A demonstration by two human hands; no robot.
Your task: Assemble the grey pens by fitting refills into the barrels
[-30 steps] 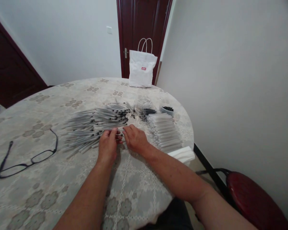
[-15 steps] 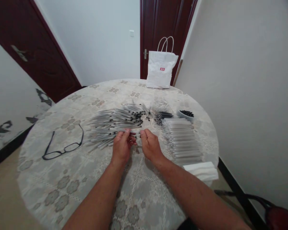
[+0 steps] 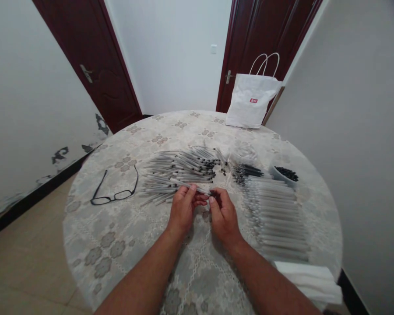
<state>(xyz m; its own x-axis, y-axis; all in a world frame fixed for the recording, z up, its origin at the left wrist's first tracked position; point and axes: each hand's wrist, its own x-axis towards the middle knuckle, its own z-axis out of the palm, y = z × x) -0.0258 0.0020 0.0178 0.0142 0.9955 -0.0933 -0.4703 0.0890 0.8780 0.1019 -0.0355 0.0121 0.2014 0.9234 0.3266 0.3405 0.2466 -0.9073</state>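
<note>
Both hands meet at the near edge of the pen pile (image 3: 180, 173) on the round table (image 3: 118, 245). The left hand (image 3: 183, 210) pinches 1 pen (image 3: 197, 189) between thumb and fingers; the right hand (image 3: 223, 215), fingers curled narrow, seems to grip its tip. Clear tubes (image 3: 276, 214) lie in rows just right; glasses (image 3: 113, 192) lie left.

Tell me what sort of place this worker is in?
Probably a room in a home, not a factory: a round table under a patterned cloth, dark wooden doors, and a paper shopping bag.
</note>
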